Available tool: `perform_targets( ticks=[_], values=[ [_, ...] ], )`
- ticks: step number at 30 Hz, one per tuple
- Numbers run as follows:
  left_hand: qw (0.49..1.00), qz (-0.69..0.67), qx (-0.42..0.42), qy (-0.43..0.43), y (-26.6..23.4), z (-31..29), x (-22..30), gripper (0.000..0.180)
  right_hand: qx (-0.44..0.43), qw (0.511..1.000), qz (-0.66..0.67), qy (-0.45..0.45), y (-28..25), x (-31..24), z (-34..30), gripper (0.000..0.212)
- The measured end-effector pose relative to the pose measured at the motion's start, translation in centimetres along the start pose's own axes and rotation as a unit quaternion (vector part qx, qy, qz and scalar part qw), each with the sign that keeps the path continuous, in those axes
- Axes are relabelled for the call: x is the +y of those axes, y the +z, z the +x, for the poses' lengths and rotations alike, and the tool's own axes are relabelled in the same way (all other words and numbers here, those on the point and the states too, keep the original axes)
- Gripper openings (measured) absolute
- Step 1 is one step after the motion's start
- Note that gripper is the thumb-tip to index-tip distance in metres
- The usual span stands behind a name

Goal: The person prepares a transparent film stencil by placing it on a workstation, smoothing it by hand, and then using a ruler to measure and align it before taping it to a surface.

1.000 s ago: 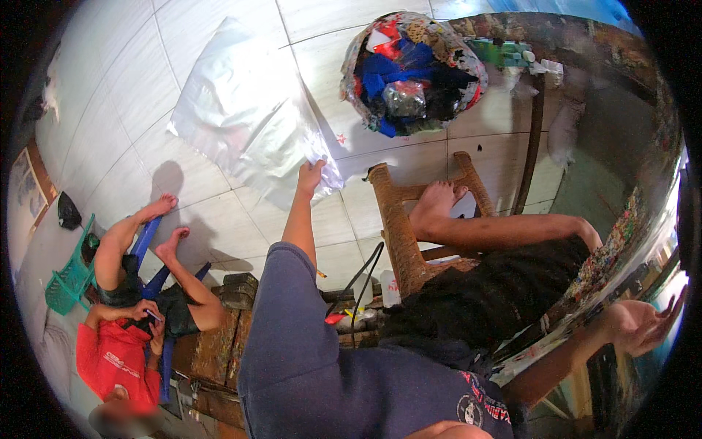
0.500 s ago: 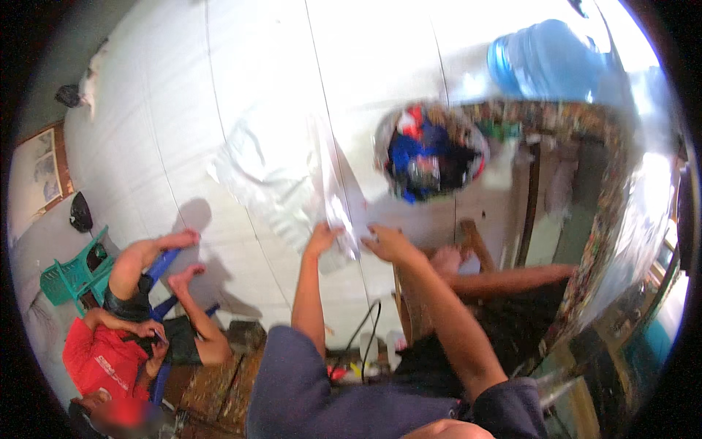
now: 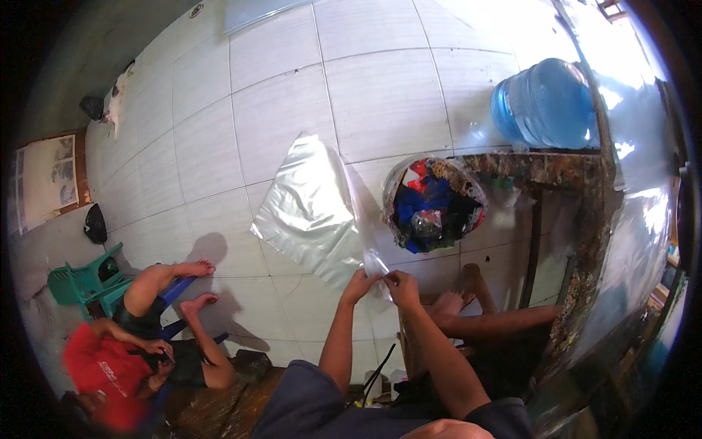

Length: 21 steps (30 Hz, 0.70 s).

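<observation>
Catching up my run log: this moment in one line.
left hand: holds near end of silvery sheet | right hand: holds same end | scrap-filled container: right of sheet

Pale tiled floor [image 3: 384, 95] with dark joints, a round stained bin [image 3: 387, 214], a green plastic chair [image 3: 69, 286]
</observation>
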<state>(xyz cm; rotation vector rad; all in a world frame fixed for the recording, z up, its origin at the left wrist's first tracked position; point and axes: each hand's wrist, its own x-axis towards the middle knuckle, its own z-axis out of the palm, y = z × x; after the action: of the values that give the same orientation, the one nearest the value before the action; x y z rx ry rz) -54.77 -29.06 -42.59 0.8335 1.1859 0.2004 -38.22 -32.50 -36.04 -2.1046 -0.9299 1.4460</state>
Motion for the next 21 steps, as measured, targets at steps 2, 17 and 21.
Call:
perform_targets(
  ticks=[2, 17, 21],
  values=[
    [0.992, -0.064, 0.002, -0.106, 0.4, 0.4, -1.2, 0.027, 0.0, 1.0, 0.008, 0.009, -0.3, 0.0, -0.4, 0.019],
    [0.96, -0.252, -0.057, -0.11, 0.4, -1.8, -0.1, 0.037, -0.036, 0.997, -0.029, 0.055, -0.8, -0.1, -0.2, 0.039],
    [0.954, -0.257, -0.042, -0.148, -0.2, -2.2, 0.4, 0.036, -0.059, 0.991, 0.057, 0.108, -1.1, -0.1, 0.0, 0.042]
  ],
)
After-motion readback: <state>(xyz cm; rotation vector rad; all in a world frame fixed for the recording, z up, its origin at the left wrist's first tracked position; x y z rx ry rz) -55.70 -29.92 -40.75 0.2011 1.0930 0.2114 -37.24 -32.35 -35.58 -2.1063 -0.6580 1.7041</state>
